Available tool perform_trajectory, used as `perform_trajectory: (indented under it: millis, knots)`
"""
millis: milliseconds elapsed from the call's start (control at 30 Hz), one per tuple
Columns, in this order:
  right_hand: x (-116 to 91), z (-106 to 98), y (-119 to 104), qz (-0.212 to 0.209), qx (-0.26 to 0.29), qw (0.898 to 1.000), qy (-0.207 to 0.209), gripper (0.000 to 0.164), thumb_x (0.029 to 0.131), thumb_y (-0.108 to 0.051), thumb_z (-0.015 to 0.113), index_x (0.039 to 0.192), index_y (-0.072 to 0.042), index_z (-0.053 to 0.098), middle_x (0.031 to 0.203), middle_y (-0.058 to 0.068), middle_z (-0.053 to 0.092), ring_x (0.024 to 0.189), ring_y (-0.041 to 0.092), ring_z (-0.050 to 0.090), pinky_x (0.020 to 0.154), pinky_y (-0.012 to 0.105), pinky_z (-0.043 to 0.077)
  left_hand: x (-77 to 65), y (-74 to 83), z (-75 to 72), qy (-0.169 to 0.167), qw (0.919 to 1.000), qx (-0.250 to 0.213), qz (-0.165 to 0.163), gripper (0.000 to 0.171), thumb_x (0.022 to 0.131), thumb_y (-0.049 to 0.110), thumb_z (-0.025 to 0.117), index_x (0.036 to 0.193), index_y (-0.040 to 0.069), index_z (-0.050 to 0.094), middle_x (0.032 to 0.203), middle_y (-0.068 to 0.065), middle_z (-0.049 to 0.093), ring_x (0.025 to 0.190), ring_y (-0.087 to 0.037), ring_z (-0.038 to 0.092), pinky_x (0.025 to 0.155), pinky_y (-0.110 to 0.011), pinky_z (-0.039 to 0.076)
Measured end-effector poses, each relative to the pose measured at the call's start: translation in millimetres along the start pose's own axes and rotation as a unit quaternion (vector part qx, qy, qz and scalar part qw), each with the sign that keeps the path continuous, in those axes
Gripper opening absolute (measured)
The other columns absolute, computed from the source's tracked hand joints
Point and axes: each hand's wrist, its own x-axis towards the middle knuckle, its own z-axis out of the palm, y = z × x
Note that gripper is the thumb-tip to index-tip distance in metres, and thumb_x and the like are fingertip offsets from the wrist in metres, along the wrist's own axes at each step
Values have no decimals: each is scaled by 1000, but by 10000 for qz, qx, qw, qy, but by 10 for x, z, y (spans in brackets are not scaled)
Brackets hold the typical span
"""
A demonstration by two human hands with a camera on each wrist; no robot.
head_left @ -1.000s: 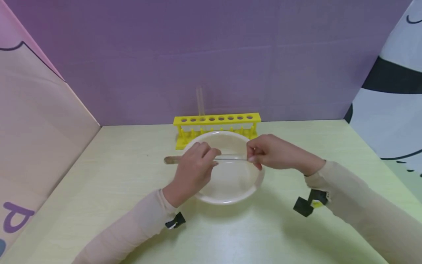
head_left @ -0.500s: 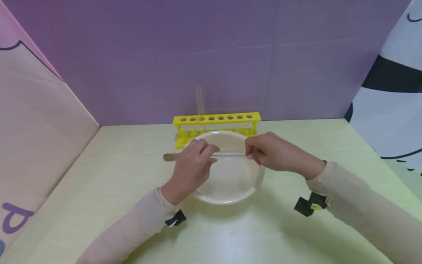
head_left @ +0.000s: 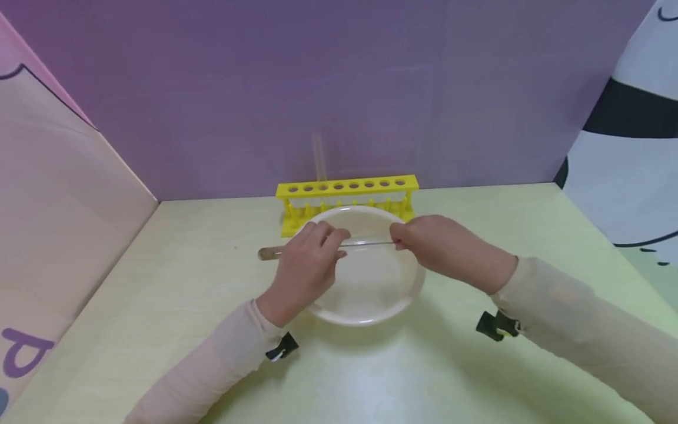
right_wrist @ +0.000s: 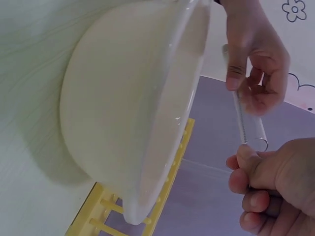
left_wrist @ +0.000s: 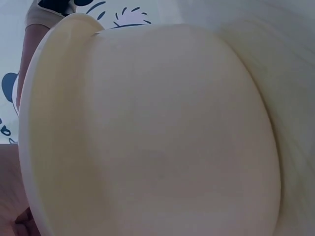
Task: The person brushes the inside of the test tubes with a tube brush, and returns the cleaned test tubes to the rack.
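Note:
Over the white bowl (head_left: 365, 318), my left hand (head_left: 309, 259) grips a clear glass test tube (head_left: 271, 253) held nearly level. A brownish mass fills the tube's closed end at the left. My right hand (head_left: 439, 247) pinches a thin wire stem (head_left: 373, 243) that runs into the tube, like that of a test tube brush. In the right wrist view, the right thumb and forefinger sit right at the tube's open mouth, and the twisted wire shows through the glass. The left wrist view is mostly the bowl's outer wall (left_wrist: 187, 128).
A yellow test tube rack (head_left: 346, 187) stands behind the bowl, partly hidden by it. Another clear test tube (head_left: 319, 158) stands upright in it, left of centre. A purple backdrop (head_left: 296, 88) rises behind the pale wooden table (head_left: 212, 227).
The right hand has shifted slightly left and away from me, its wrist turning. The tube has moved a little left and away with the left hand, whose grip stays the same.

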Motion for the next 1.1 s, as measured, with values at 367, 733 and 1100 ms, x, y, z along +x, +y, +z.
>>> perform_trajectory:
  millis: [367, 733, 1100]
  knots:
    - [-41, 64, 22, -225, -566, 9967, 538, 14, 82, 0, 69, 93, -7, 63, 82, 10, 66, 70, 21, 61, 60, 33, 53, 24, 9, -1, -141, 9994, 315, 92, 30, 75, 0, 76, 102, 4, 63, 93, -9, 66, 81, -24, 59, 72, -29, 51]
    - [-73, 142, 92, -760, -967, 9849, 1218, 21, 76, 2, 74, 91, -7, 63, 82, 6, 66, 71, 20, 58, 64, 33, 53, -11, -22, -4, -204, 9982, 534, 199, 27, 79, -1, 72, 104, 2, 62, 94, -9, 67, 84, -25, 60, 76, -30, 52]
    - [-85, 240, 215, -1338, -1419, 9611, 1957, 31, 71, 11, 74, 95, -3, 62, 81, 6, 64, 73, 21, 57, 64, 31, 52, -28, -62, -9, -482, 9985, 266, -18, 28, 81, 1, 71, 106, 3, 60, 93, -8, 67, 82, -23, 60, 67, -28, 52]
